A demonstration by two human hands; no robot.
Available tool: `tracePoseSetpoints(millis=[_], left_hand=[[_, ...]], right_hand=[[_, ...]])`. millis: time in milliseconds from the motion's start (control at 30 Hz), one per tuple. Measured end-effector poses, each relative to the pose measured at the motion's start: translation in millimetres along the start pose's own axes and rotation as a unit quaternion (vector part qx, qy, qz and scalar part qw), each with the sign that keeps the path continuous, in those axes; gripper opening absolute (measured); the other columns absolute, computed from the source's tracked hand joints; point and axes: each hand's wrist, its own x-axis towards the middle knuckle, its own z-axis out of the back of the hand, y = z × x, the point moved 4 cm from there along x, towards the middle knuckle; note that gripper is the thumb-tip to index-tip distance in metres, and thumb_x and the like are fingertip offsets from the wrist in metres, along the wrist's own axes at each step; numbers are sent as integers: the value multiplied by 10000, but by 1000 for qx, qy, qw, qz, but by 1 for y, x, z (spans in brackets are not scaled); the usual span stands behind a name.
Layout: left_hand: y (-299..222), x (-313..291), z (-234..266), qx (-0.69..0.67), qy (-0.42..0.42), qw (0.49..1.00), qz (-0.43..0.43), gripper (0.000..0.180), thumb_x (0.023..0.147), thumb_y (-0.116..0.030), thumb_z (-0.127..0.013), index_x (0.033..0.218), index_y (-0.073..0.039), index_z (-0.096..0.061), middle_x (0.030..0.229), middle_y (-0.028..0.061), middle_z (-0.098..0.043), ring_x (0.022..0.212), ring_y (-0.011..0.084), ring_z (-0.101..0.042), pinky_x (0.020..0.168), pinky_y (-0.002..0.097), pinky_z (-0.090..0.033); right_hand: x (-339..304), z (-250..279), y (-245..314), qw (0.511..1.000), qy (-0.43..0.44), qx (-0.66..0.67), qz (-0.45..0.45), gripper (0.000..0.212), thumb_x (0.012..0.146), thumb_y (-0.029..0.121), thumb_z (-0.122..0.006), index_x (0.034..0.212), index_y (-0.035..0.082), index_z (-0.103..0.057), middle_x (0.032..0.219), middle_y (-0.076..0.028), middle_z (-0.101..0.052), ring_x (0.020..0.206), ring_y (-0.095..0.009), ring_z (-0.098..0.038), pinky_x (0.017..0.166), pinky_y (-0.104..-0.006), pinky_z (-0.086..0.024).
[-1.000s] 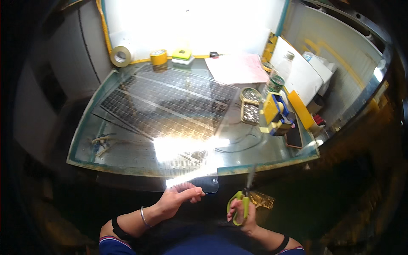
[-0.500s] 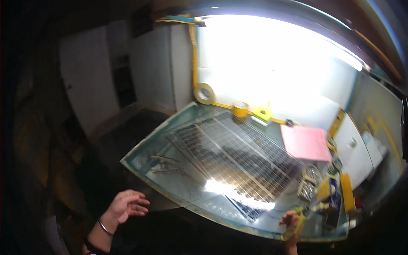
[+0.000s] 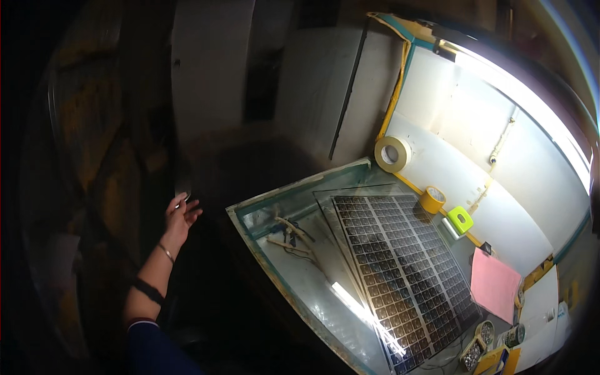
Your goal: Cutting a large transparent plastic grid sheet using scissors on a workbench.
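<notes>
My left arm reaches out to the left of the glass-topped table (image 3: pixel 300 300), past its left corner. My left hand (image 3: pixel 180 222) is raised over the dark area there, thumb and index finger together around a small pale thing (image 3: pixel 182 199) that I cannot make out. The other fingers are partly spread. A bracelet and a dark band circle this wrist and forearm. My right hand is out of view. On the table lies a dark sheet with a grid of small squares (image 3: pixel 400 269), under or beside a clear pane. A bright lamp reflection crosses it.
Along the back edge stand a large tape roll (image 3: pixel 393 154), a yellow tape roll (image 3: pixel 432 199) and a green-and-white thing (image 3: pixel 459 220). A pink sheet (image 3: pixel 495 284) lies at the right, near a tub of small metal parts (image 3: pixel 473 355). Thin sticks (image 3: pixel 294 240) lie at the left corner.
The view has swung left. My left hand has stretched farther out, its thumb and index finger closing. My right hand, earlier with yellow-green scissors at the table's right front, has left the view.
</notes>
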Motion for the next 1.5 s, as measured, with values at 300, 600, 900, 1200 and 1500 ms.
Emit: tracePoseSetpoints(millis=[300, 600, 900, 1200, 1500], left_hand=[[80, 81, -1, 26, -116, 992, 48, 249, 933, -166, -411, 1176, -119, -434, 918, 154, -609, 670, 245, -636, 538, 304, -538], [187, 103, 58, 620, -72, 781, -7, 619, 755, -515, -556, 1014, 46, -586, 1028, 259, -582, 918, 384, -589, 742, 434, -488], [208, 109, 39, 540, 4, 840, -57, 584, 753, -452, -591, 1100, 16, -549, 1111, 253, -545, 1059, 333, -531, 836, 370, -456], [39, 11, -79, 305, -101, 883, -342, 305, 819, -69, -537, 1118, -34, -489, 1060, 117, -549, 981, 211, -527, 863, 317, -409], [5, -308, -287, 361, 618, 551, -429, 765, 749, -363, -672, 1298, 31, -313, 1312, 228, -353, 1233, 348, -334, 1035, 434, -232]], right_hand=[[-3, 2, -6, 999, -12, 22, 22, 466, 933, 384, -360, 1199, 2, -358, 856, -85, -499, 684, -177, -463, 598, -295, -420], [4, -10, 7, 998, -6, -28, 55, 340, 949, 340, -331, 878, 21, -426, 797, -107, -494, 631, -164, -452, 548, -277, -409], [-3, -15, 20, 999, -30, -12, 27, 340, 939, 348, -366, 903, 21, -452, 779, -91, -498, 626, -152, -453, 561, -272, -411], [0, -6, 2, 990, -62, 100, -72, 280, 921, 317, -428, 901, 46, -496, 757, -55, -509, 658, -144, -487, 575, -273, -426], [4, -11, 5, 977, -94, 157, -112, 350, 880, 353, -525, 839, 7, -496, 690, -62, -514, 571, -128, -517, 532, -256, -452]])
